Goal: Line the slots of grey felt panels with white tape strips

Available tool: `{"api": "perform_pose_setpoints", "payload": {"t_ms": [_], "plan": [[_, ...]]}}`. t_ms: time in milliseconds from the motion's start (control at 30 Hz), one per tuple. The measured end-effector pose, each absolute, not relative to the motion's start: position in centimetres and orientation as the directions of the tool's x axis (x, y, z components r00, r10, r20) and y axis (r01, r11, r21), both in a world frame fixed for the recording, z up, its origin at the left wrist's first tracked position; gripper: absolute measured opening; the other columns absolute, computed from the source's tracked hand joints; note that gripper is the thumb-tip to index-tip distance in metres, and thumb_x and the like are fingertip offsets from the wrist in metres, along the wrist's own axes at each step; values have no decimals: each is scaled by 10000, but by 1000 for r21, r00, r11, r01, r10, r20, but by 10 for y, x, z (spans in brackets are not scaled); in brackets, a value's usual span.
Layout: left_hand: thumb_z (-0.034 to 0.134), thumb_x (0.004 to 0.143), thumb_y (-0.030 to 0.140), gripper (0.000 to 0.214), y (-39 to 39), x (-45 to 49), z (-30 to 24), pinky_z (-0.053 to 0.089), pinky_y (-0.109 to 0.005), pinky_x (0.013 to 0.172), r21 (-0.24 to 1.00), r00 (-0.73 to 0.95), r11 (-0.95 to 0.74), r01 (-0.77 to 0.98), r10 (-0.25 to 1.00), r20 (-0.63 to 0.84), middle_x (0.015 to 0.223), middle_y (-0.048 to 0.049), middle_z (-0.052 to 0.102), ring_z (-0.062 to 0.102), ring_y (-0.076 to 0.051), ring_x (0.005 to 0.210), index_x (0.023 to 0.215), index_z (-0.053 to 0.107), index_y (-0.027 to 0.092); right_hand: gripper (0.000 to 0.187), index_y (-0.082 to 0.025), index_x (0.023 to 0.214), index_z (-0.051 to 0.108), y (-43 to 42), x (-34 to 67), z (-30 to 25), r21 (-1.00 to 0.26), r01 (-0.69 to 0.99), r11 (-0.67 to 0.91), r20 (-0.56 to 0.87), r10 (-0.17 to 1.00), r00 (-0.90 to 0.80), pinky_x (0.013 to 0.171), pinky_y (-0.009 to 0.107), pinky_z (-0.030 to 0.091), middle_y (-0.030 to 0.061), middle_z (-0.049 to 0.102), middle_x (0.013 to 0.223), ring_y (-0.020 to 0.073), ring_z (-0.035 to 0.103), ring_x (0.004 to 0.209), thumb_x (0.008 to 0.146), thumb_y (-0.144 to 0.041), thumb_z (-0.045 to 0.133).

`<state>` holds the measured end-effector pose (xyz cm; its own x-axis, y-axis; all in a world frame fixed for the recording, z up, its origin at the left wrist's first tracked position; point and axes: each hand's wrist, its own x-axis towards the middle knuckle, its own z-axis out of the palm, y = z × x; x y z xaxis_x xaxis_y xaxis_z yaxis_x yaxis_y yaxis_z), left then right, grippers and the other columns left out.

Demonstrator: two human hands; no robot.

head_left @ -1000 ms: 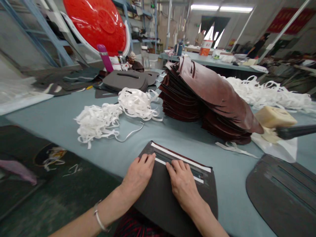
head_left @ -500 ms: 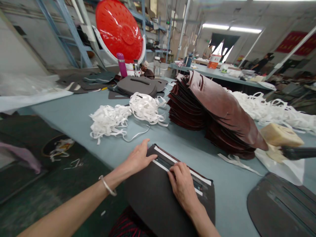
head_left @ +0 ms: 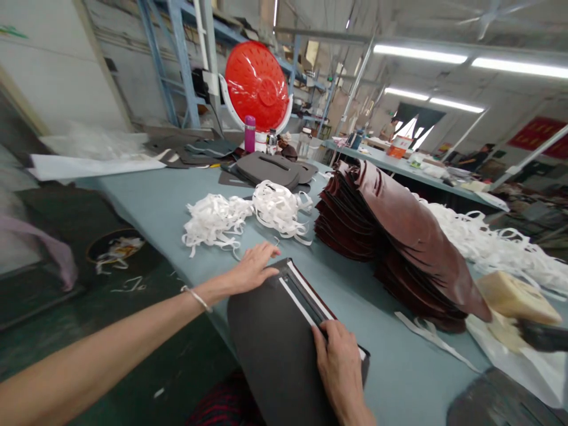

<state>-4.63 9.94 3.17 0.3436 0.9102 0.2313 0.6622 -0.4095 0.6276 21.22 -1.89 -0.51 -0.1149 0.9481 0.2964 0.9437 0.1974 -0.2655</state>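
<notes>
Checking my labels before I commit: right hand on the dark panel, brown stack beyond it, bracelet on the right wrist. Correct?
One slip: the bracelet is on the left wrist, not the right, as the head view shows. The rest stands: the right hand is on the dark panel, with the brown stack beyond it.

The dark panel lies turned clockwise, its white strips sloping more steeply than a second ago. The left hand has shifted outward to the panel's far left corner, thumb spread. The right hand now covers the lower strip's right end. A ceiling fan has entered view.
</notes>
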Motion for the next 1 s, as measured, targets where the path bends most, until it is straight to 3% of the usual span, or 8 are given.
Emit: {"api": "perform_pose_setpoints", "payload": {"t_ms": [133,333,433,600,800,1000], "plan": [[512,879,234,120,73,-41,0,403,-398,909,530,425,-511,676,859,285,1046,-50,552,500,-210,1004,995,537,214,187,-208,781,559,-11,194,-8,-176,974,143,318,945,-81,720,326,350,42,613,771,215,570,737,932,-292,486],[464,908,222,101,59,-36,-5,414,-379,888,485,392,-499,718,866,311,1036,-54,541,497,-205,996,971,542,212,169,-189,847,621,31,148,-5,-185,974,130,272,959,-76,720,317,376,62,620,844,220,573,804,917,-176,468],[461,907,216,156,60,-37,-1,406,-400,914,460,394,-492,739,870,296,1095,-66,547,489,-219,1050,1043,537,211,236,-180,885,645,50,128,-6,-227,957,180,289,951,-110,736,312,395,72,614,871,211,559,825,881,-73,435],[384,889,74,493,60,-37,-2,354,-404,1002,388,519,-610,691,792,322,1307,-71,502,412,-206,1227,1353,375,242,329,-169,938,638,56,114,-7,-193,930,314,391,893,-221,748,343,426,89,595,886,222,521,822,829,14,387],[410,897,99,390,62,-36,-4,350,-378,1016,333,571,-652,682,758,315,1238,-56,569,452,-195,1192,1250,516,229,286,-163,916,612,26,134,-5,-3,927,375,365,863,-348,694,391,437,116,576,864,262,492,807,843,-8,384],[384,913,120,389,61,-36,-3,355,-383,1005,322,582,-656,682,754,304,1240,-66,578,458,-200,1194,1257,526,232,324,-126,1106,562,-40,212,-11,42,905,424,370,834,-408,733,405,426,146,575,1001,274,482,896,871,-38,356]]}}
